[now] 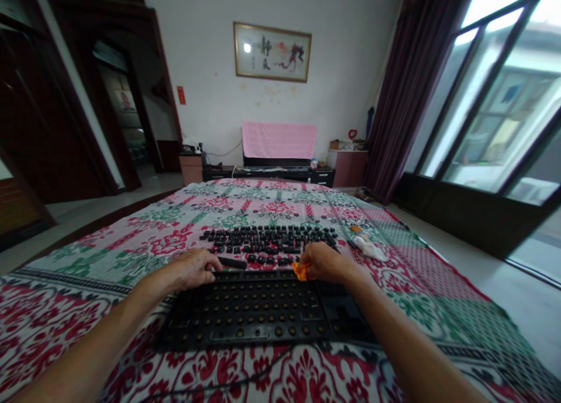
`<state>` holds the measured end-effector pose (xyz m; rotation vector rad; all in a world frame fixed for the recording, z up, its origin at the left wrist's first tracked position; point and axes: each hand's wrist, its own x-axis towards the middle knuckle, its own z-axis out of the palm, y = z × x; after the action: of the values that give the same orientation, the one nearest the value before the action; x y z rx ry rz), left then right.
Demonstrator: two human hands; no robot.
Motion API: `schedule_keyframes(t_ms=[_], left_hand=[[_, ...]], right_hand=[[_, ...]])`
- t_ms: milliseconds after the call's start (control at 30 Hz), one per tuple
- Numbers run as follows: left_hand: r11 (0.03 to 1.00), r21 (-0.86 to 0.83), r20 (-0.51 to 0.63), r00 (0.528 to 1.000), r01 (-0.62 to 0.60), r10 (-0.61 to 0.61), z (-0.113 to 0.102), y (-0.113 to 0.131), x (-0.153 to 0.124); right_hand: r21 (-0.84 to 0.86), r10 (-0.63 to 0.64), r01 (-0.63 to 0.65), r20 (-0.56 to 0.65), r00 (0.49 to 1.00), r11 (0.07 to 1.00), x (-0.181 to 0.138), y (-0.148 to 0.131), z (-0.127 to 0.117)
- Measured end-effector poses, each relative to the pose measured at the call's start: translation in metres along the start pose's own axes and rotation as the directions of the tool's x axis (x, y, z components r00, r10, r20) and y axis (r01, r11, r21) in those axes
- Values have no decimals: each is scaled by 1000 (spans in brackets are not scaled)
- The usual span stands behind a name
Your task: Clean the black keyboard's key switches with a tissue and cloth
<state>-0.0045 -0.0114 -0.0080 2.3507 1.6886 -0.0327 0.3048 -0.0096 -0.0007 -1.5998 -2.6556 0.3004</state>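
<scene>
A black keyboard (pixel 258 309) with its keycaps off lies flat before me, its rows of small key mounts bare. My left hand (pixel 197 268) is closed at its upper left edge, fingers curled over the rim. Pinched in my right hand (pixel 324 261) is a crumpled orange cloth (pixel 300 271), pressed against the keyboard's top edge right of the middle. Just beyond the left fingers lies a dark bar-shaped piece (pixel 232 263). Many loose black keycaps (pixel 267 238) are spread in rough rows behind the keyboard.
Everything lies on a red, green and white patterned cloth (pixel 307 374). A cable (pixel 258 375) runs along the near side of the keyboard. To the right are a crumpled white tissue or cloth (pixel 371 249) and a small brush-like item (pixel 356 229). A pink-covered television (pixel 280 139) stands at the wall.
</scene>
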Motion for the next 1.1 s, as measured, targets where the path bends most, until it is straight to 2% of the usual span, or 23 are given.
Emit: schedule_keyframes(t_ms=[200, 300, 433, 533, 633, 767, 867, 967, 1100], left_hand=[[987, 150, 13, 998, -63, 61, -10, 12, 3], [983, 126, 30, 991, -137, 134, -11, 7, 2], [984, 106, 45, 989, -143, 139, -9, 3, 4], [965, 146, -10, 975, -220, 223, -6, 20, 8], [954, 135, -102, 954, -269, 283, -2, 50, 13], [927, 137, -127, 922, -348, 365, 6, 83, 21], [923, 127, -110, 919, -364, 378, 12, 90, 27], [919, 112, -110, 914, -379, 390, 15, 89, 31], [934, 75, -88, 931, -349, 355, 13, 90, 32]], right_hand=[[-11, 77, -77, 8, 997, 997, -15, 9, -7], [-6, 81, -81, -1, 997, 997, -17, 9, -8], [7, 26, -26, -35, 999, 1000, -15, 0, -7], [3, -59, 59, -61, 996, 998, -11, -11, -2], [-51, -154, 149, -122, 980, 988, -7, -18, 5], [-110, -159, 144, -146, 976, 983, -4, -21, 13], [-94, -142, 129, -140, 980, 987, -6, -22, 13], [-66, -121, 116, -80, 989, 991, -11, -22, 6], [-73, -3, 3, -3, 1000, 997, -17, -15, -4]])
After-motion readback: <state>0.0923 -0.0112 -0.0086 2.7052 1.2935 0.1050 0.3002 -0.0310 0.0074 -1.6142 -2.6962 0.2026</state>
